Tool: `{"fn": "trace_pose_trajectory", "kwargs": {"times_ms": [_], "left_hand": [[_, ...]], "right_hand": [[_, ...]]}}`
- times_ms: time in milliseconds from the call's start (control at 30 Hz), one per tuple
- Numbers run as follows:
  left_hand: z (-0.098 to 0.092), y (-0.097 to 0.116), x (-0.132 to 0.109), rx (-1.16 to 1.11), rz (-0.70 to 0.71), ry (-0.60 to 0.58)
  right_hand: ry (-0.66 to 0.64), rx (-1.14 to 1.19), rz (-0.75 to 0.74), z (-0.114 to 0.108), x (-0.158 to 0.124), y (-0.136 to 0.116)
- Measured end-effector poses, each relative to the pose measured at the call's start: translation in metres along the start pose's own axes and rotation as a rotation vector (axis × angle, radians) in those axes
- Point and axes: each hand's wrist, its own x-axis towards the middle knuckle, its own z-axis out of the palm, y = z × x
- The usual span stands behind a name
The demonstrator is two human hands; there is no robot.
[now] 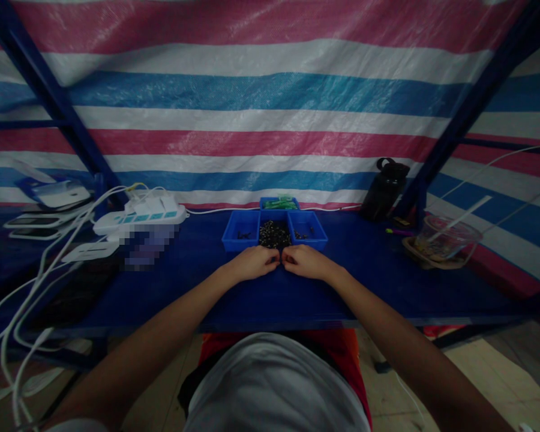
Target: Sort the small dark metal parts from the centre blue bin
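My left hand (263, 262) and my right hand (302, 261) rest close together at the near edge of the middle bin, fingers curled in and fingertips almost touching. Whatever the fingers pinch, if anything, is too small and hidden to make out. Just beyond them lies a heap of small dark pieces with light specks (274, 233) in the middle bin. A blue bin on the left (240, 242) contains a few small dark pieces. The matching bin on the right (317, 242) also has a few. Behind these stands another blue bin (263, 200) with green packets (281, 204).
On the blue table (270, 306), a white power strip (139, 217), cables (42, 273) and phones (38, 225) lie left. At right are a black bottle (384, 190) and a clear plastic bowl (447, 237). A striped sheet (261, 141) hangs behind, between blue metal posts (445, 132).
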Motion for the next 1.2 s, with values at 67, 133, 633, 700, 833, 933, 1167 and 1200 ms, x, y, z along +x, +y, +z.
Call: {"fn": "trace_pose_trajectory", "kwargs": {"times_ms": [67, 133, 633, 700, 833, 933, 1167, 1200], "left_hand": [[0.0001, -0.0001, 0.0000, 0.007, -0.003, -0.004], [0.0001, -0.0001, -0.0001, 0.013, -0.002, -0.001], [-0.0024, 0.0022, -0.0004, 0.010, -0.022, -0.014], [-0.0025, 0.0023, -0.0005, 0.005, -0.027, -0.012], [-0.0029, 0.0023, -0.0005, -0.002, -0.021, -0.014], [-0.0030, 0.0019, -0.0004, 0.000, -0.016, -0.012], [-0.0024, 0.0008, -0.0005, -0.017, -0.024, -0.018], [-0.0025, 0.0008, -0.0005, -0.017, -0.023, -0.018]], "right_hand": [[0.001, -0.004, 0.003, 0.0006, 0.0003, 0.0005], [-0.002, -0.002, 0.008, 0.0013, 0.0006, 0.0014], [-0.007, 0.005, 0.009, 0.0009, 0.0004, 0.0026], [-0.011, 0.008, 0.011, 0.0008, 0.0005, 0.0026], [-0.009, 0.020, 0.006, 0.0009, 0.0004, 0.0033], [0.000, 0.024, -0.001, 0.0014, 0.0003, 0.0046], [-0.008, 0.025, 0.009, 0.0016, 0.0005, 0.0066], [-0.010, 0.024, 0.012, 0.0012, 0.0005, 0.0062]]}}
